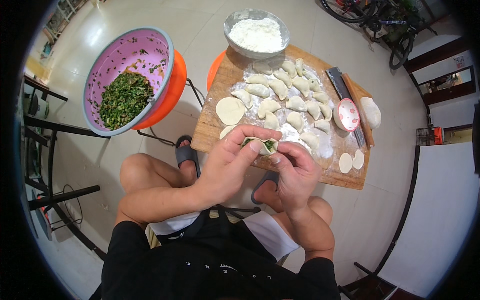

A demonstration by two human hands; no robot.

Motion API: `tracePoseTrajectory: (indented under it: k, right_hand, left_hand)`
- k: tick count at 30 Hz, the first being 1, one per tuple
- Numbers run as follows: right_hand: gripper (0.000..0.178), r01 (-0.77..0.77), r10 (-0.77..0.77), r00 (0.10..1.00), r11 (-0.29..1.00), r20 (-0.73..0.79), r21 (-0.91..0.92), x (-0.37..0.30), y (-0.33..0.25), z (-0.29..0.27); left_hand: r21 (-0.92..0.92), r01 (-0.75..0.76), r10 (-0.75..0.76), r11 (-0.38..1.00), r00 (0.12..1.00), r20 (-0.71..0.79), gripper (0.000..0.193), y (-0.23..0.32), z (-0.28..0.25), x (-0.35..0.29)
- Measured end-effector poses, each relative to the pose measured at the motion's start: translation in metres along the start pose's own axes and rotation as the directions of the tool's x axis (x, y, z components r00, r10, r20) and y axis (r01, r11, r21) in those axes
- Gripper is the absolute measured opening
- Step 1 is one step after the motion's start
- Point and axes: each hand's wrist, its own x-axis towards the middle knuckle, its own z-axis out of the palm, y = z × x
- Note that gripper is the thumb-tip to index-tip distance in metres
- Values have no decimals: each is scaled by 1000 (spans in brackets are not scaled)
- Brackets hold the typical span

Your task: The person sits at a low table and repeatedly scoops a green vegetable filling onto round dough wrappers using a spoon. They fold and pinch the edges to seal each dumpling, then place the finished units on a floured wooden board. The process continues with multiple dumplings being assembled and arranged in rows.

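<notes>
Between my two hands is a half-folded dumpling (260, 146), its green filling showing through gaps at the top. My left hand (231, 159) pinches it with thumb and fingers from the left. At its right end, the thumb and fingers of my right hand (297, 170) are closed on the edge. Just beyond my hands, several folded dumplings (296, 103) lie on the floured wooden board (212, 120). A flat round wrapper (230, 111) lies at the board's left, with another partly hidden behind my left hand. Two small wrappers (346, 163) lie near the right edge.
A pink basin (160, 50) of chopped green filling (125, 100) rests on an orange stool (176, 82) at left. On the board are a flour bowl (235, 42), cleaver (339, 82), rolling pin (357, 107), small red-rimmed bowl (347, 115) and dough lump (370, 113). Bicycles (380, 22) stand far right.
</notes>
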Motion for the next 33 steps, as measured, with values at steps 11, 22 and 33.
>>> tracePoseTrajectory:
  k: [11, 22, 33]
  right_hand:
    - [14, -11, 11, 1000, 1000, 15, 5, -1, 7, 0]
    - [9, 178, -161, 982, 964, 95, -200, 4, 6, -1]
    - [24, 221, -207, 975, 943, 80, -250, 4, 3, -9]
  left_hand:
    - [333, -50, 35, 942, 998, 51, 33, 6, -9, -4]
    - [471, -121, 91, 874, 992, 86, 30, 8, -14, -3]
    - [431, -157, 108, 889, 985, 135, 38, 1, -17, 0]
